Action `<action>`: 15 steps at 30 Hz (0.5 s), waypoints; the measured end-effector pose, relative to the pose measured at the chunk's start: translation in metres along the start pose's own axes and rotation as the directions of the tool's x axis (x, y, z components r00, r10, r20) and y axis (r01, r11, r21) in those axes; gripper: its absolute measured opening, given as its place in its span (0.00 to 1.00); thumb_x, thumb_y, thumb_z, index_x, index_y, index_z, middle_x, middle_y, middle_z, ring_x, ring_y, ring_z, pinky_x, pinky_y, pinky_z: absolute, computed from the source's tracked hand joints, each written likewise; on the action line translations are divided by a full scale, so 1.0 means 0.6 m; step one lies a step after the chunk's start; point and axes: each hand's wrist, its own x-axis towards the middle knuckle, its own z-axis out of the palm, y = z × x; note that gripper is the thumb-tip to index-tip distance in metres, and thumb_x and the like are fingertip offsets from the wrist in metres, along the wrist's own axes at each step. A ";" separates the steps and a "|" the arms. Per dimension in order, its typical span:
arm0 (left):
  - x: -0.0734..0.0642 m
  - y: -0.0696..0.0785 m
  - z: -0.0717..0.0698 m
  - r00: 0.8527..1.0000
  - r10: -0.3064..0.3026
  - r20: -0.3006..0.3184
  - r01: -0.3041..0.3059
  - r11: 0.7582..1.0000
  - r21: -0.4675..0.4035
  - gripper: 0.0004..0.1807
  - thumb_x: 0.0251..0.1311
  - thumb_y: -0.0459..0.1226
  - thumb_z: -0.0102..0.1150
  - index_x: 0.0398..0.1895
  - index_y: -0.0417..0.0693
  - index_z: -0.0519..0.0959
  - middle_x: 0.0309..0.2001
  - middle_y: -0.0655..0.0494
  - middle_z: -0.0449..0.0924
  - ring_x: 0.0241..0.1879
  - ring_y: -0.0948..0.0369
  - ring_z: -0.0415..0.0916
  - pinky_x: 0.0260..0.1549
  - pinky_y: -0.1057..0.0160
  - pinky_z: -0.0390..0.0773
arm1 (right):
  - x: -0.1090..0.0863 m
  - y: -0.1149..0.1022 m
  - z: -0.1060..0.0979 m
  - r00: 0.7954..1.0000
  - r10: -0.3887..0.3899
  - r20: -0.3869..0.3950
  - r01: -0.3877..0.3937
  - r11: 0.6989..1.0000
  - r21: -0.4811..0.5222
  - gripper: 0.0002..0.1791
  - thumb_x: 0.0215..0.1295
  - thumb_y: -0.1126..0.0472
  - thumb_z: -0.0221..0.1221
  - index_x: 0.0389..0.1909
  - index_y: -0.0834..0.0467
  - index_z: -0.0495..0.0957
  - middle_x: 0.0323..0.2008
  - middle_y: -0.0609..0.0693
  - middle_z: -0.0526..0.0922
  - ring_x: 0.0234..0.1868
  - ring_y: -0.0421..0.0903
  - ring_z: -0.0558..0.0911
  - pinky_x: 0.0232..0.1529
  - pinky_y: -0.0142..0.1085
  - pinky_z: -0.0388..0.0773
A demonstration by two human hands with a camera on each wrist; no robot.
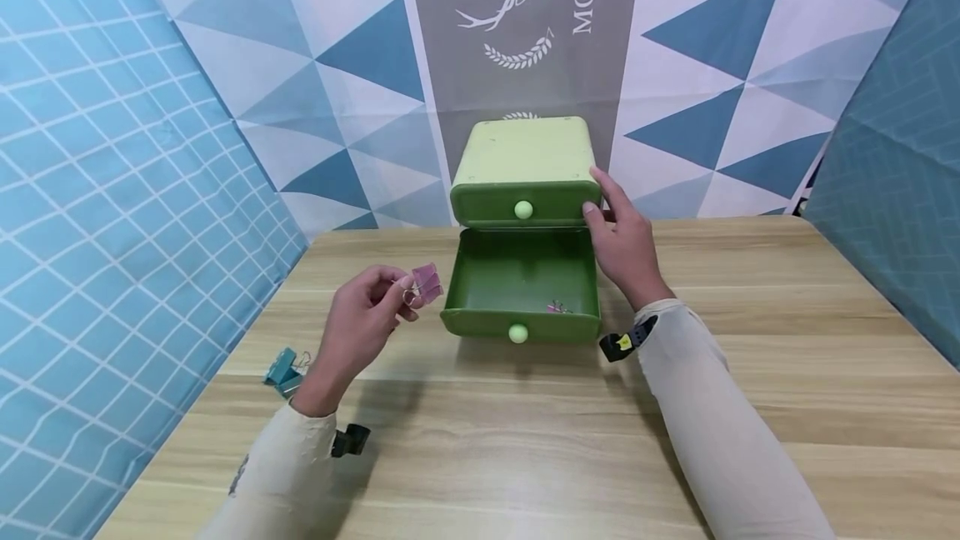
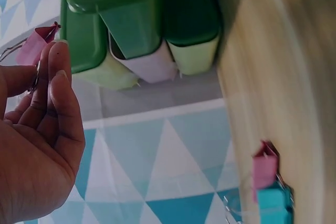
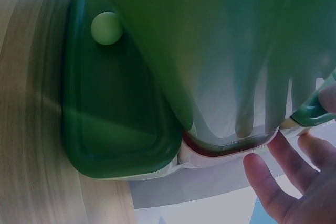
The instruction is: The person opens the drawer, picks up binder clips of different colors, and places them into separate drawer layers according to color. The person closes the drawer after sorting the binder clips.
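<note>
Pink binder clip [image 1: 428, 282] is just left of the open middle drawer [image 1: 517, 269], held up by the left hand [image 1: 357, 330]. Thumb and index finger pinch it at its wire handle, which probably keeps the fingers clear of its body.

The right hand [image 1: 628, 252] lies at the right near corner of the green cabinet [image 1: 528, 148], thumb on the front of the top drawer [image 1: 487, 208]. Its fingers reach along the side fairly straight and spread rather than clenched; the touch likely steadies the cabinet while the middle drawer juts toward the near side.

The cabinet stands upright at the far part of the surface [image 1: 510, 448], fronts facing near, so the drawers are easy to reach. The lowest drawer [image 3: 126, 103] is closed, as is the top one. A small pink piece [image 1: 557, 307] lies in the middle drawer, close to its near wall.

On the left of the surface, teal clips [image 1: 281, 367] lie beside another pink clip [image 2: 265, 169], within the left hand's reach.
</note>
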 end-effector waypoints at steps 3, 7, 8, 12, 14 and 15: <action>0.009 0.012 0.015 0.999 0.051 0.005 -0.051 0.998 -0.027 0.12 0.73 0.43 0.56 0.45 0.43 0.80 0.33 0.50 0.84 0.29 0.57 0.84 0.30 0.54 0.83 | 0.000 0.001 -0.001 1.000 0.001 -0.004 -0.001 1.000 0.002 0.28 0.77 0.44 0.48 0.76 0.29 0.57 0.72 0.44 0.66 0.58 0.54 0.78 0.49 0.54 0.80; 0.020 0.027 0.039 0.991 0.129 0.030 -0.127 0.990 -0.053 0.09 0.73 0.40 0.57 0.44 0.43 0.80 0.32 0.50 0.83 0.28 0.56 0.83 0.30 0.54 0.83 | -0.001 0.002 -0.001 1.000 0.005 -0.004 -0.005 1.000 0.001 0.28 0.77 0.44 0.48 0.76 0.29 0.57 0.73 0.44 0.66 0.58 0.54 0.78 0.49 0.54 0.80; 0.022 0.030 0.044 0.989 0.143 0.037 -0.141 0.989 -0.055 0.08 0.73 0.39 0.57 0.44 0.42 0.80 0.32 0.50 0.83 0.28 0.56 0.83 0.29 0.55 0.83 | -0.002 0.002 0.000 1.000 0.006 -0.003 -0.006 1.000 0.000 0.28 0.77 0.44 0.48 0.76 0.29 0.57 0.73 0.44 0.66 0.58 0.54 0.78 0.49 0.54 0.80; 0.026 0.043 0.061 0.984 0.167 0.064 -0.163 0.984 -0.069 0.08 0.72 0.37 0.58 0.43 0.41 0.80 0.30 0.47 0.83 0.27 0.54 0.82 0.26 0.59 0.81 | -0.003 0.002 0.001 1.000 0.004 0.001 -0.004 1.000 0.001 0.28 0.77 0.44 0.48 0.75 0.27 0.56 0.73 0.44 0.66 0.59 0.54 0.78 0.49 0.55 0.80; 0.029 0.048 0.068 0.983 0.168 0.075 -0.162 0.983 -0.081 0.07 0.71 0.37 0.58 0.42 0.40 0.80 0.30 0.46 0.83 0.27 0.53 0.82 0.26 0.58 0.82 | -0.002 0.002 0.002 1.000 0.000 -0.002 0.000 1.000 0.001 0.28 0.77 0.43 0.48 0.75 0.27 0.56 0.72 0.44 0.66 0.59 0.54 0.78 0.49 0.55 0.80; 0.030 0.051 0.071 0.982 0.170 0.080 -0.163 0.983 -0.085 0.07 0.71 0.37 0.58 0.42 0.40 0.80 0.30 0.46 0.83 0.27 0.53 0.82 0.26 0.58 0.83 | -0.002 0.003 0.002 1.000 -0.003 -0.003 0.003 1.000 0.001 0.28 0.77 0.43 0.47 0.75 0.27 0.56 0.72 0.44 0.66 0.59 0.54 0.78 0.49 0.55 0.80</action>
